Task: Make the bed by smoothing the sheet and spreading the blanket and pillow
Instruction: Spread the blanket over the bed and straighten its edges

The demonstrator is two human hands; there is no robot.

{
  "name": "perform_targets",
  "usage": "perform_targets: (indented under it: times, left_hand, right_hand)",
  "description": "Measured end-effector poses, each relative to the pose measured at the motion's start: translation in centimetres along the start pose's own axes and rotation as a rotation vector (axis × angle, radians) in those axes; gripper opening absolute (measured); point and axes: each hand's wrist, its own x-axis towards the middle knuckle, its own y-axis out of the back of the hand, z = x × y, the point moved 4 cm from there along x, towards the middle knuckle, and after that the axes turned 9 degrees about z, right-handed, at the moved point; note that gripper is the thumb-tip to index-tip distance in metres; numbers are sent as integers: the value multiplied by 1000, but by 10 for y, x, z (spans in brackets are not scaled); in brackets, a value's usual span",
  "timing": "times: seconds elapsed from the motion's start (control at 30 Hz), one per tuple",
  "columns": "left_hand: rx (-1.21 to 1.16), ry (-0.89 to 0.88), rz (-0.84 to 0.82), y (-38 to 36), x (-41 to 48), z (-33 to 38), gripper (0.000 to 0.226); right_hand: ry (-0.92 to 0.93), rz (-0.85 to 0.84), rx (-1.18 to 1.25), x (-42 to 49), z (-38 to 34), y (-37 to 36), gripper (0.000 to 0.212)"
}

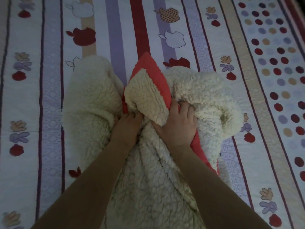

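The blanket (92, 96) is bunched directly under your hands. Your left hand (127, 128) and right hand (177, 125) sit side by side, fingers curled into its fleece folds. Its heap swells just ahead and to both sides, and its length trails back between your forearms. Beyond it lies the patterned sheet (49, 80), so spreading it likely means drawing your hands apart and forward.

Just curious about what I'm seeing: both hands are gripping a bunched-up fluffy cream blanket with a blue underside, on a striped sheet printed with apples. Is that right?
Not quite: the underside of the blanket is coral red, not blue, as the head view shows. The rest holds: the left hand and right hand both grip it, bunched, on the striped apple-print sheet.
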Motion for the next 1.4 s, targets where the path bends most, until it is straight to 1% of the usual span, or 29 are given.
perform_targets:
  times: [0.23, 0.37, 0.47, 0.53, 0.6, 0.67, 0.8, 0.87, 0.93, 1.0, 1.07, 1.13, 1.2, 1.27, 1.33, 1.4]
  left_hand:
    - [27, 33, 79, 2, -10, 0, 68]
    - [-80, 124, -13, 16, -20, -4, 68]
    - [-154, 154, -5, 42, -36, -3, 59]
    - [-156, 159, 14, 65, -52, -3, 59]
    - [-185, 187, 45, 86, -70, -1, 64]
    - [-218, 204, 105, 110, -87, 2, 63]
    - [-227, 201, 255, 160, -110, 4, 42]
    - [-211, 163, 313, 185, -127, 2, 35]
    - [-223, 150, 322, 201, -140, -2, 32]
    - [-235, 153, 324, 214, -160, -9, 29]
    - [-264, 155, 336, 224, -179, -17, 24]
    - [-292, 178, 333, 233, -200, -24, 18]
    - [-296, 206, 305, 239, -222, -33, 13]
    - [-277, 217, 281, 242, -244, -42, 16]
    - [-271, 242, 260, 242, -265, -52, 23]
    - [-276, 298, 241, 242, -288, -63, 37]
  right_hand:
    - [1, 6, 4, -6, -1, 5, 91]
    - [13, 11, -3, -11, 1, 17, 93]
    - [20, 6, -18, -21, 6, 39, 94]
    - [22, -12, -22, -33, 3, 57, 92]
    - [18, -35, -13, -43, -3, 78, 88]
    - [11, -61, 16, -50, -13, 101, 83]
    - [14, -49, 89, -62, -34, 142, 72]
    - [80, 0, 98, -75, -46, 163, 65]
    - [167, 33, 110, -88, -57, 177, 59]
    - [204, 33, 220, -101, -71, 189, 53]
    - [187, -24, 319, -115, -83, 197, 45]
    - [194, -92, 344, -132, -92, 199, 37]
    - [200, -112, 410, -151, -99, 205, 30]
    - [202, -127, 471, -170, -106, 207, 27]
    - [217, -162, 483, -190, -116, 207, 31]
    - [249, -205, 493, -211, -125, 205, 36]
